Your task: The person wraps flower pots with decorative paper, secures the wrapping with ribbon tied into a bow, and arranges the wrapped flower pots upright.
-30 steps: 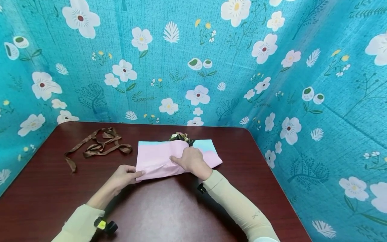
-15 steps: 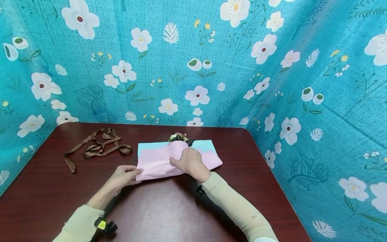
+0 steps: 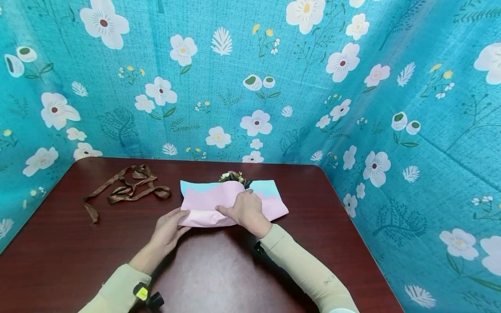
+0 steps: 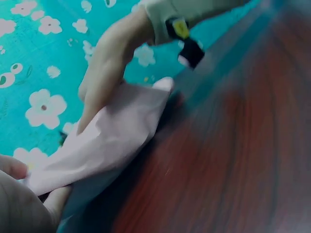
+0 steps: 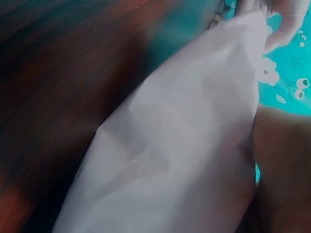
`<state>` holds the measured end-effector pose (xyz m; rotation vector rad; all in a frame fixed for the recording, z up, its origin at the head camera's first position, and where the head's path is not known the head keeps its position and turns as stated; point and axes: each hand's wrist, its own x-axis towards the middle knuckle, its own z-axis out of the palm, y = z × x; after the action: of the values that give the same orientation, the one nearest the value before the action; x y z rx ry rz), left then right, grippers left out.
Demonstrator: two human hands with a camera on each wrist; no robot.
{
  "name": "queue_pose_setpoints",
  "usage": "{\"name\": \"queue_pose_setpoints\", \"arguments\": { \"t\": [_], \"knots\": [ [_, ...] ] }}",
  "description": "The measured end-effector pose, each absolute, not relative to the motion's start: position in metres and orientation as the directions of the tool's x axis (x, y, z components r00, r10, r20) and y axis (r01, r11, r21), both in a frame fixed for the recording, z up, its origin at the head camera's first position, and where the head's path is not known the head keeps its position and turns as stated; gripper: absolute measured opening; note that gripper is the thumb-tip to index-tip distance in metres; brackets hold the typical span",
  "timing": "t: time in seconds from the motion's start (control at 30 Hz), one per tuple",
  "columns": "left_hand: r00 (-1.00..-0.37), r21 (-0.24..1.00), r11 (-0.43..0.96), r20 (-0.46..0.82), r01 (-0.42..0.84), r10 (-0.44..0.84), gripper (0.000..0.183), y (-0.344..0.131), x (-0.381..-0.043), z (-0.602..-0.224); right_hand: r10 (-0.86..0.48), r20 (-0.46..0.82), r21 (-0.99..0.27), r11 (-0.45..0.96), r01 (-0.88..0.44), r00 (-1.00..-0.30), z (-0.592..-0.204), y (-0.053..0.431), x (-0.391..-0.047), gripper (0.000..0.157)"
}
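table (image 3: 58,248): 2 hands (image 3: 166,230) (image 3: 247,209) hold paper (image 3: 203,200)

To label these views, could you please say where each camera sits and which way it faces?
Head: head-worn, facing forward and down at the pink paper; left hand and right hand show.
Left wrist: on that wrist, facing the paper; both hands show.
Right wrist: on that wrist, facing the paper; both hands partly show.
Wrist views share paper and floral cloth.
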<state>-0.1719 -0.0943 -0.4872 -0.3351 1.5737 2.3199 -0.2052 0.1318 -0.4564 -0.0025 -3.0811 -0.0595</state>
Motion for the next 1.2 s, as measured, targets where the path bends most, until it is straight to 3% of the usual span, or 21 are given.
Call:
{"name": "queue_pose_setpoints", "arguments": {
  "t": [0.13,0.37,0.5,0.73,1.0,1.2],
  "knots": [
    [-0.92,0.804,-0.453,-0.374,-0.384,0.117,0.057,-0.082,-0.168,-0.487,-0.015,0.092,0.029,0.999,-0.012,-0.996,-0.456,0.129,-0.205,0.101],
    [-0.934,0.788,-0.508,-0.337,-0.348,0.117,0.052,-0.062,-0.164,-0.49,-0.017,0.122,0.067,0.998,-0.009,-0.992,-0.457,0.122,-0.205,0.115],
    [-0.945,0.782,-0.539,-0.311,-0.313,0.097,0.043,-0.052,-0.162,-0.49,-0.033,0.102,0.083,0.996,-0.025,-0.994,-0.455,0.124,-0.204,0.105],
    [-0.955,0.784,-0.558,-0.293,-0.27,0.051,0.039,-0.042,-0.158,-0.487,-0.052,-0.017,-0.107,0.993,-0.05,-0.998,-0.444,0.13,-0.203,0.069],
    [-0.96,0.832,-0.498,-0.28,-0.244,0.002,0.039,-0.038,-0.156,-0.485,-0.014,-0.079,-0.088,0.996,-0.007,-0.997,-0.442,0.13,-0.211,0.072],
    [-0.949,0.802,-0.542,-0.315,-0.252,-0.025,0.04,-0.039,-0.162,-0.489,-0.015,-0.091,-0.141,0.99,-0.002,-0.996,-0.442,0.134,-0.213,0.072]
  ]
}}
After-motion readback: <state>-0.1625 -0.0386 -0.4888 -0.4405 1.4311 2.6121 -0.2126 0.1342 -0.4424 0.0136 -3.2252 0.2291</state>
